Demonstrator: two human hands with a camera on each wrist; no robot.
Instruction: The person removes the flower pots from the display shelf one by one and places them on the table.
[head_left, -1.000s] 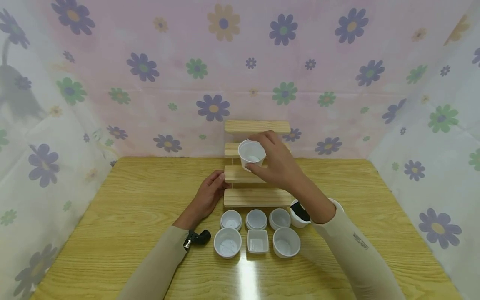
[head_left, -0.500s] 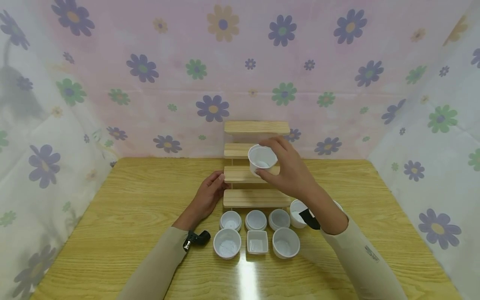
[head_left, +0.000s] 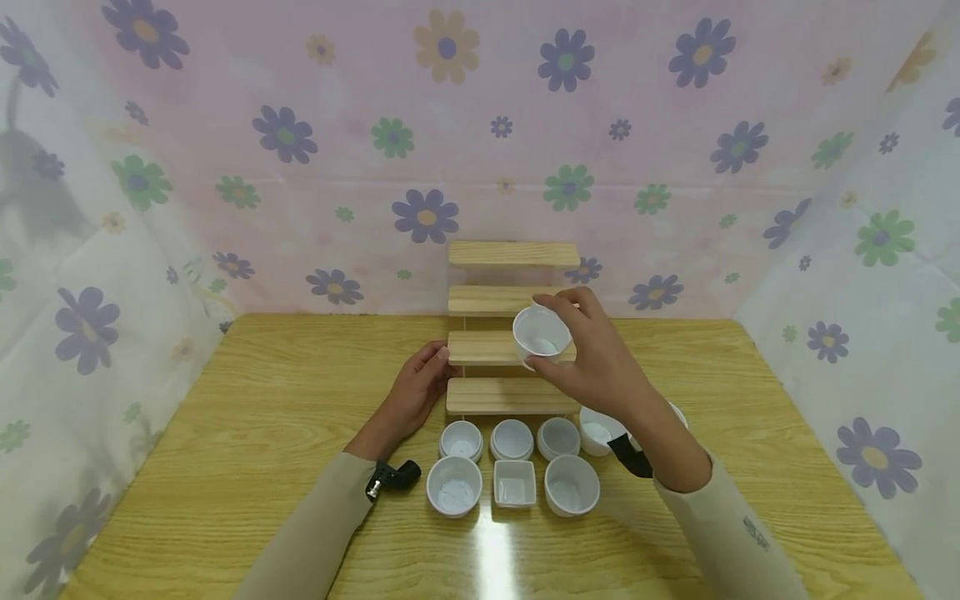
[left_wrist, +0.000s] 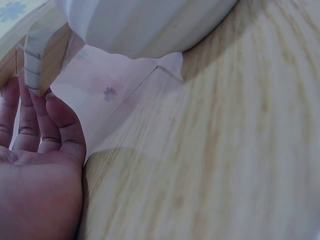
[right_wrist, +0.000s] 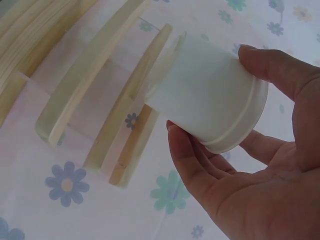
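Note:
My right hand (head_left: 592, 358) pinches a small white plant pot (head_left: 542, 333) between thumb and fingers, in front of the shelf steps. In the right wrist view that pot (right_wrist: 205, 90) shows its smooth outer wall, with fingers on both sides of it. A tiered wooden shelf stand (head_left: 513, 397) with several bare steps rises at the back of the table. My left hand (head_left: 418, 387) holds its left side; in the left wrist view the fingertips and thumb meet a step's rounded end (left_wrist: 45, 55).
Several white pots stand in front of the stand: round ones (head_left: 454, 486) and a square one (head_left: 515, 484). Another pot (head_left: 600, 432) sits by the right forearm, partly hidden. Flowered cloth (head_left: 337, 125) hangs behind and beside the wooden table (head_left: 262, 433).
My right hand has moved right and lower with the white pot, from the upper steps to before the second and third. The left hand keeps its place on the stand.

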